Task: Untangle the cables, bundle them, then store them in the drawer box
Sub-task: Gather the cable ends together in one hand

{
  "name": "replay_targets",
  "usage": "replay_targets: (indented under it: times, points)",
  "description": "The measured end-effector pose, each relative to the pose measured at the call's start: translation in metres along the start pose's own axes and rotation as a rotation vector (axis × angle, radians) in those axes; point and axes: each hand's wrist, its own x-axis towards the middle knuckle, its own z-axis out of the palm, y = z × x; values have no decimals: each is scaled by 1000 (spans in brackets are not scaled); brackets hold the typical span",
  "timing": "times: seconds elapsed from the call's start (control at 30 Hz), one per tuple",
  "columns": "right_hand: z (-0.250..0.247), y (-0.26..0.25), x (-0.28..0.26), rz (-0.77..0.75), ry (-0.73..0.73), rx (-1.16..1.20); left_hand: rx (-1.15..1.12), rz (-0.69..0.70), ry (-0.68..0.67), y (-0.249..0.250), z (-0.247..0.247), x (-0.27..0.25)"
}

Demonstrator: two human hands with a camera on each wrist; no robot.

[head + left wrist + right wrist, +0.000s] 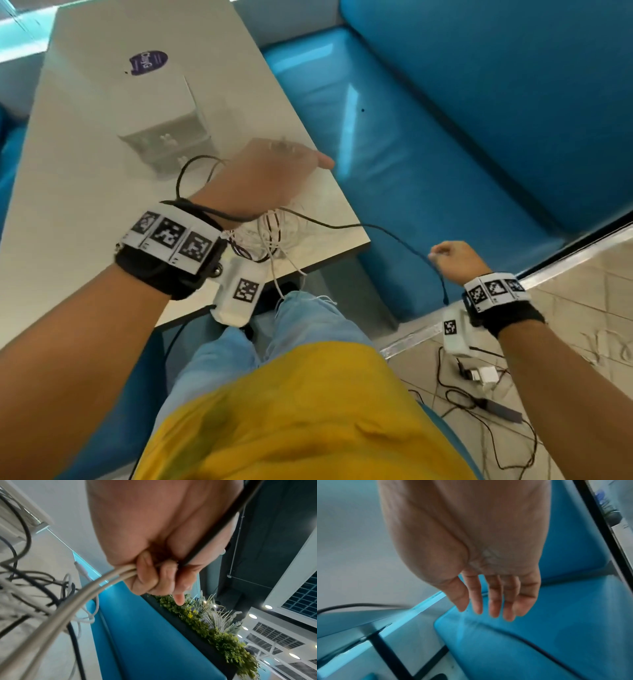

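A pale, smooth rectangular bench (102, 192) stands beside a glossy blue upholstered seat (462, 137), with beige floor tiles (582, 308) to the right, where dark cords and a small white adapter (484, 374) lie loose. The left wrist view shows green artificial plants (223, 635) along the seat back and round ceiling lights above.

Far up the bench is a purple oval sticker (149, 62) with white lettering too blurred to read. Both wrists carry black bands with white panels of black-and-white square marker codes.

A small white drawer box (168, 133) stands on the bench just beyond the left hand (270, 174), its drawer fronts facing the person. A tangle of white and dark cables (270, 236) lies at the near right corner of the bench, below the left wrist, some white strands hanging over the edge towards light blue jeans (308, 329).

The left hand is clenched around cables: in the left wrist view its curled fingers (154, 574) grip two pale grey cords (85, 597), and a thin black cable (231, 522) crosses the palm. That black cable (359, 226) runs from the left hand, off the bench, across to the right hand (455, 257).

In the head view the right hand looks closed at the cable's end, but in the right wrist view its fingers (494, 601) hang straight and loose with nothing between them, so I cannot tell whether it grasps the cable.
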Motion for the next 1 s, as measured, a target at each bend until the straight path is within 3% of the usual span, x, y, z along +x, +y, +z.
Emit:
replay_targets:
  times: [0.07,0.17,0.3,0.43,0.53,0.6,0.7,0.8,1.0]
  points:
    - [9,-20,-7,-41,61,41,1,3,13,-1,-9,0]
    - [17,-81,-28,-308,180,129,9,-15,61,-11,-23,-3]
    - [34,-170,-54,-707,127,125,-89,-92,242,-35,-46,-14]
    - [70,-235,-62,-985,6,-143,-245,-170,445,-52,-66,-32]
    - [99,-257,-61,-1011,68,-456,-310,-186,518,-59,-80,-49]
    - [108,-264,-62,-982,120,-531,-334,-193,546,-62,-87,-57]
    - [103,-266,-60,-940,112,-448,-328,-200,567,-66,-94,-61]
    - [88,-267,-58,-858,-20,-263,-260,-232,598,-78,-96,-55]
    - [91,-270,-61,-791,40,-423,56,-544,623,-129,-86,-31]
